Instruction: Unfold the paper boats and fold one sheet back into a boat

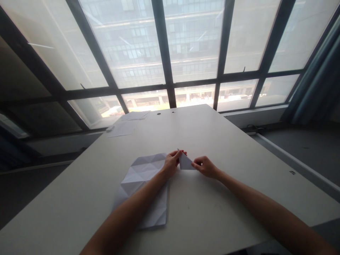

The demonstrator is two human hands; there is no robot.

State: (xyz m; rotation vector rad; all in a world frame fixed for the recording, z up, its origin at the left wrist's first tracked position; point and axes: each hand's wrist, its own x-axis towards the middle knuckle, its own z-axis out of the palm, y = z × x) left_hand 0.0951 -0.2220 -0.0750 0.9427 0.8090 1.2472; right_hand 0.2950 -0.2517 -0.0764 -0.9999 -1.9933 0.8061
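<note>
A small folded piece of white paper (186, 163), roughly triangular, is held between my two hands just above the table. My left hand (172, 161) pinches its upper left edge, thumb in front and fingers partly behind. At the lower right corner, my right hand (205, 166) grips the paper between thumb and fingers. A larger creased sheet of white paper (145, 171) lies on the table to the left, partly covered by my left forearm. Its crease lines cross in several directions.
The white table (212, 219) stretches away toward the windows. More white sheets (123, 128) lie at its far left, beside a small pale object (109, 129) I cannot make out. A small dark mark (292, 172) shows near the right edge. A blue curtain (313, 78) hangs at the right.
</note>
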